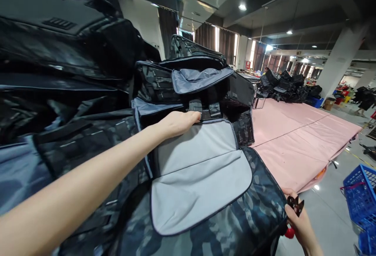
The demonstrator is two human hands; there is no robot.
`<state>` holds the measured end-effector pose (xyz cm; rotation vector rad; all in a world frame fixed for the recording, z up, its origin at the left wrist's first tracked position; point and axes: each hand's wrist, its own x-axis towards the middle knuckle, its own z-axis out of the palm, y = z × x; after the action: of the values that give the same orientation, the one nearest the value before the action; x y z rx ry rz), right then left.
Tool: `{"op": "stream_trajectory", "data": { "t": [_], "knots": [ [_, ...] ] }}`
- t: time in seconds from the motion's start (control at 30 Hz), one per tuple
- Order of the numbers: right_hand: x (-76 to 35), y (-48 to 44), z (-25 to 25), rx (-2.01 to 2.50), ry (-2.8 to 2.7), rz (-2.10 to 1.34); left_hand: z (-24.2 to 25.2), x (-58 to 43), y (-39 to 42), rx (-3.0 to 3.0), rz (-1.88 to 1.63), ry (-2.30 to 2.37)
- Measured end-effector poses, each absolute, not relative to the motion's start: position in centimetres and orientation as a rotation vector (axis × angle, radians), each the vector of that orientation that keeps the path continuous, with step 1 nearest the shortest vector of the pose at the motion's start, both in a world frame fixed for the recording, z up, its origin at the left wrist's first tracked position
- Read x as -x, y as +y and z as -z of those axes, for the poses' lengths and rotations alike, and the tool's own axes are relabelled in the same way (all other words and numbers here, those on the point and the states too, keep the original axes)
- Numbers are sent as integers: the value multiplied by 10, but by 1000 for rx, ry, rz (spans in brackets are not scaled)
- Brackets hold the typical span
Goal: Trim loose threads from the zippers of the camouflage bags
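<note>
A dark camouflage bag [223,228] lies in front of me, its grey-lined flap [202,185] folded open. My left hand [180,123] reaches across to the far side of the bag, fingers closed on its edge beside the dark webbing straps [214,109]. At the right corner of the bag my right hand [299,218] is closed on the fabric edge. Small dark thread snips [296,205] are also in that hand, blades showing above the fingers. A red piece [289,233] shows under it; whether it belongs to the snips I cannot tell.
Similar bags [188,79] are heaped behind, with a taller pile [67,48] at my left. A pink-covered table [293,134] extends to the right, more black bags [282,85] at its far end. Blue plastic crates [360,195] stand on the floor at right.
</note>
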<state>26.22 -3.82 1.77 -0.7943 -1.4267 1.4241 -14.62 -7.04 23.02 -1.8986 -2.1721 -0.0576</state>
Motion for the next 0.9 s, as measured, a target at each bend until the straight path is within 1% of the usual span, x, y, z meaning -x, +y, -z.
{"op": "stream_trajectory", "data": {
  "t": [0.1,0.2,0.27,0.33,0.37,0.4,0.43,0.47,0.5,0.57,0.63,0.7,0.8,0.9],
  "knots": [
    [-264,-38,-15,788,-1423,-1452,-216,159,-66,1902,49,-2185],
    [-267,-33,-18,770,-1459,-1467,-214,161,-78,1850,166,-2272],
    [-271,-24,-24,763,-1543,-1440,-221,154,-94,1798,377,-2333],
    [-273,-8,-34,777,-1692,-1380,-232,139,-116,1835,680,-2407],
    [-273,1,-39,801,-1765,-1326,-237,129,-128,1931,811,-2484],
    [-272,11,-45,826,-1829,-1257,-240,119,-140,2215,844,-2600],
    [-269,22,-51,847,-1877,-1173,-241,107,-150,2545,803,-2670],
    [-265,32,-57,851,-1910,-1083,-240,97,-157,2641,898,-2664],
    [-259,42,-64,835,-1944,-999,-235,86,-161,2705,890,-2596],
    [-243,58,-79,762,-2035,-840,-216,70,-158,2667,670,-2443],
    [-223,69,-94,701,-2169,-657,-188,62,-144,2468,533,-2268],
    [-204,77,-109,683,-2314,-421,-157,61,-129,2256,499,-2147],
    [-182,84,-126,732,-2499,-5,-120,66,-115,2125,368,-2142],
    [-170,88,-137,736,-2629,305,-103,70,-114,2092,283,-2177]
  ]
}}
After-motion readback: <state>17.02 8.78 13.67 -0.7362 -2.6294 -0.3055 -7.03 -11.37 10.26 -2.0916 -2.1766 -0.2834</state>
